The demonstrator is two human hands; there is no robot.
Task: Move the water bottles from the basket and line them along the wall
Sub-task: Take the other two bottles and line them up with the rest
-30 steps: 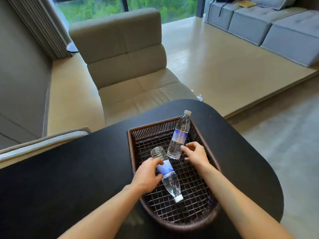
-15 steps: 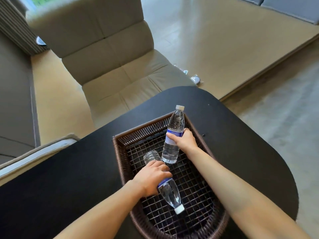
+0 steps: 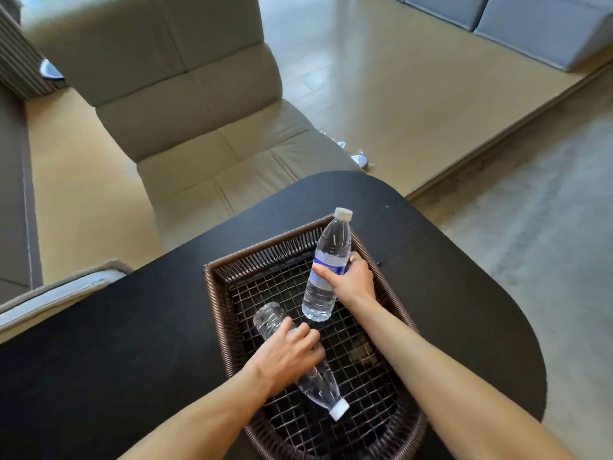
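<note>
A brown wicker basket [image 3: 229, 280] with a wire-mesh floor sits on a black table [image 3: 132, 333]. My right hand [image 3: 351, 280] grips a clear water bottle [image 3: 326, 267] with a blue label and white cap, held almost upright with its base just above the mesh near the basket's far right corner. My left hand [image 3: 285, 353] is closed over the middle of a second clear bottle [image 3: 315, 383], which lies on the mesh with its white cap pointing toward me.
A beige padded chair [image 3: 185, 104] stands just beyond the table's far edge. Another chair's armrest [image 3: 56, 290] shows at the left. Grey sofas [image 3: 530, 24] line the far right. Small shiny objects [image 3: 360, 159] lie on the wooden floor.
My right hand has closed on the far bottle and tipped it up from leaning on the rim to nearly upright. My left hand has closed over the lying bottle. The camera tilted down.
</note>
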